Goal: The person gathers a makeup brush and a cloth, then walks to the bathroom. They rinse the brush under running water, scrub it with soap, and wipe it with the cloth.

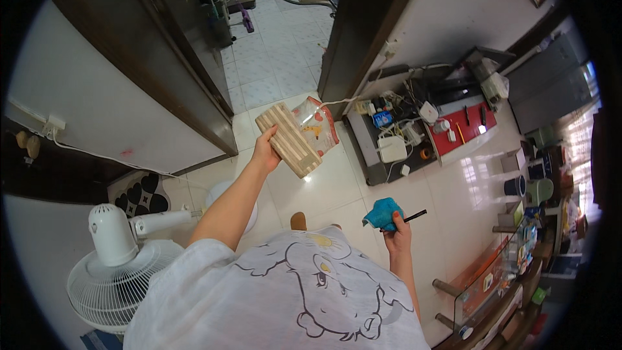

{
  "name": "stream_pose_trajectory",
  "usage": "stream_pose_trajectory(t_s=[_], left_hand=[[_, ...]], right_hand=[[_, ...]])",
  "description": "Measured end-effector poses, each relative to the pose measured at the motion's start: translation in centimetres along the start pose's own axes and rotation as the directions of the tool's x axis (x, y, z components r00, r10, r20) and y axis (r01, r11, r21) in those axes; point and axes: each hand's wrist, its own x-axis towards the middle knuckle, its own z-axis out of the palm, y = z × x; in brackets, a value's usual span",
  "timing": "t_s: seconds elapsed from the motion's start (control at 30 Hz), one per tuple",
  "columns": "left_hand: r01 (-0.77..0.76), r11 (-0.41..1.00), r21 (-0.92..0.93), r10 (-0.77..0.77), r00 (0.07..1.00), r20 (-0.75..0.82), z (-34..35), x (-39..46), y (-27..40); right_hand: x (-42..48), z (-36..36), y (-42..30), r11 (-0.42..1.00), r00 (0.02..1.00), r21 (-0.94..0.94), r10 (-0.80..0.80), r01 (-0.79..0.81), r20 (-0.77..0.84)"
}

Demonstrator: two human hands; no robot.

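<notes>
My left hand (267,153) holds a long rectangular box (288,140) with beige and brown stripes, its thumb on the near side. A clear plastic bag (318,126) with a red border and printed figures shows behind the box's right side. Whether my left hand also holds the bag, I cannot tell. Lower and to the right, my right hand (398,234) grips a crumpled blue cloth (384,213). A slim black pen-like stick (416,216) pokes out to the right from the same grip. The two hands are well apart.
A white pedestal fan (119,262) stands close on my left. Ahead, a doorway leads to a tiled floor (274,58). To the right is a low cabinet (369,155) with a white router (391,149) and cables. A glass-topped table (481,277) stands at lower right.
</notes>
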Motion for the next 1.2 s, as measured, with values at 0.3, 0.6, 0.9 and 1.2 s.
stream_pose_trajectory(t_s=[0.3,0.6,0.9,1.2], left_hand=[[-0.172,0.982,-0.081,0.167,0.984,-0.059,2.0,7.3,8.8],[-0.346,0.937,-0.044,0.323,0.909,-0.261,2.1,15.1,20.5],[-0.438,0.899,0.02,0.404,0.811,-0.424,-1.3,24.4,31.2],[-0.222,0.852,0.474,0.492,0.648,-0.581,-7.2,34.7,44.0]], right_hand=[[16.5,11.5,-5.3,0.991,0.946,-0.106,0.112,-0.083,0.304],[35.1,25.6,-6.1,0.956,0.891,-0.208,0.27,-0.205,0.364],[48.7,40.5,-9.6,0.925,0.912,-0.36,0.245,-0.118,0.33],[62.8,49.2,-12.0,0.835,0.951,-0.546,0.111,0.069,0.29]])
